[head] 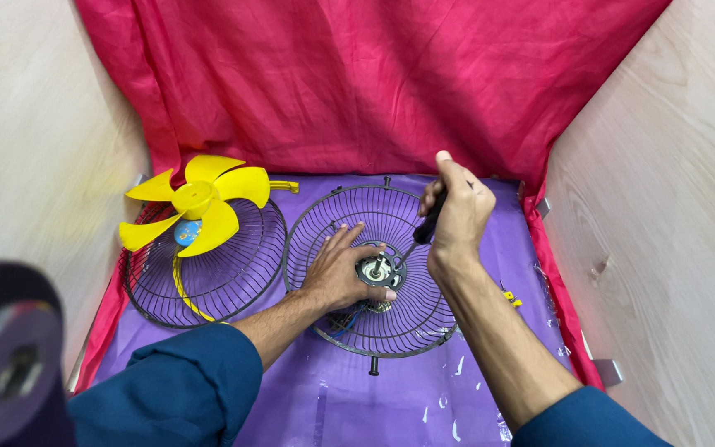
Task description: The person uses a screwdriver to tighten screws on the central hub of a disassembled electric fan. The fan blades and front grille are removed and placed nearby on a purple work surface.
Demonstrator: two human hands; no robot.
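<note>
The rear grille [371,273] lay flat on the purple mat [374,401], near the middle, with the motor hub [376,269] at its centre. The left hand [341,273] was spread and pressed on the grille beside the hub. The right hand [457,215] was closed around a screwdriver [422,232], whose tip was set at the hub. A hub screw was probably being turned, though the screw itself could not be seen. Steady downward pressure would be needed next. The yellow blade [200,203] rested on the other grille [204,265].
</note>
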